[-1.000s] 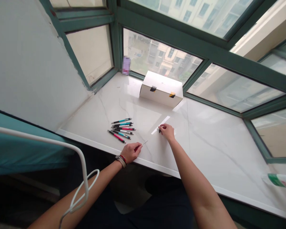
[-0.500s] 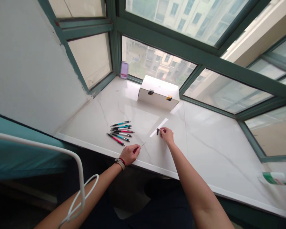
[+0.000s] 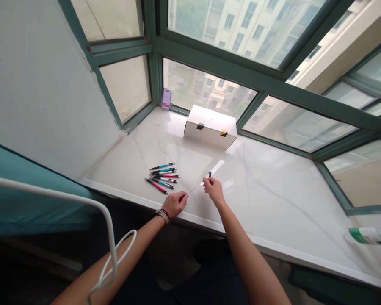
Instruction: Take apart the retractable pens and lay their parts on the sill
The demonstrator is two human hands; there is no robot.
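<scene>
My left hand (image 3: 175, 203) is closed around a red pen barrel (image 3: 182, 198), mostly hidden in the fingers, near the front edge of the white counter. A thin refill (image 3: 191, 192) pokes out of it toward the upper right. My right hand (image 3: 213, 189) hovers to the right of it, fingertips pinched together; whatever they hold is too small to make out. Just beyond its knuckles shows a small black pen part (image 3: 210, 173), its lower end covered by the hand. Left of both hands lie several click pens (image 3: 163, 175) in red, teal and white with black grips.
A white box (image 3: 209, 129) with black-and-yellow tabs stands against the window. A blurred purple item (image 3: 167, 98) is in the back corner. At the far right lies a green-and-white container (image 3: 366, 236). A white bent tube (image 3: 106, 216) crosses the lower left foreground.
My right hand has come left and toward me, away from the black pen part. My left hand keeps its grip on the red barrel. The view has shifted slightly.
</scene>
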